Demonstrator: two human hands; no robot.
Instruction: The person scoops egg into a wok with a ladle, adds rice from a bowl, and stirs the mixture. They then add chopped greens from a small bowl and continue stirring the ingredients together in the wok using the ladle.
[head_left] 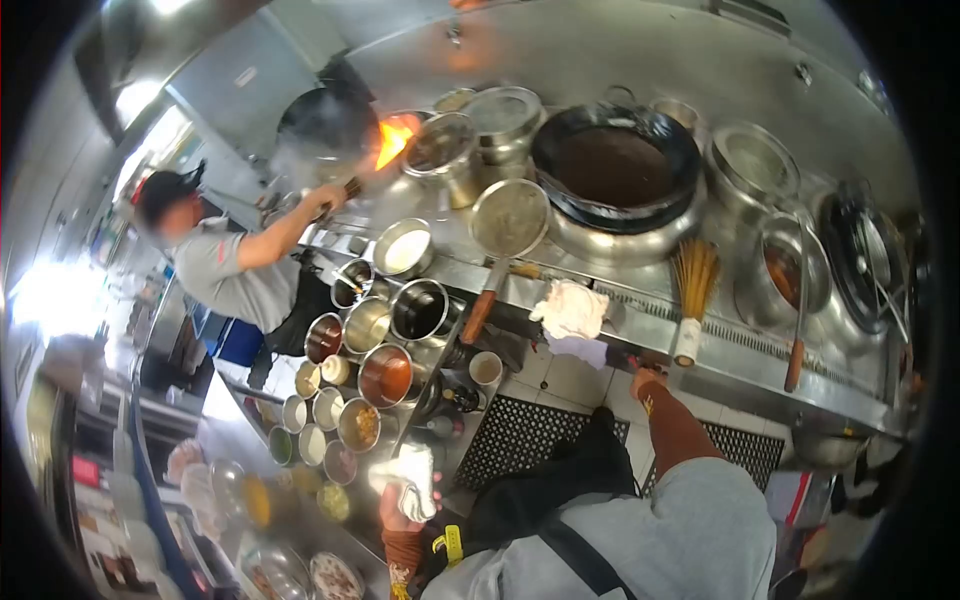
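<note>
My left hand (400, 512) is closed around a folded white cloth (412, 478), beside the pots of sauces and ingredients. My right hand (648, 380) reaches to the stove's front edge, fingers curled there; what they grip, if anything, is too small to make out. Just left of it, a crumpled white cloth (570, 308) hangs over the edge. Above and right of that hand lies a bamboo wok brush (695, 280). A large black wok (545, 150) with dark brown liquid sits on the burner behind. A fine-mesh strainer (510, 218) rests to its left, wooden handle toward me.
At the left, a co-worker (235, 250) tilts a wok (328, 125) over a tall flame (394, 140). Metal pots (386, 375) of sauces stand between us. To the right, a ladle (797, 330) leans in a pot. Black perforated mats (535, 440) cover the floor.
</note>
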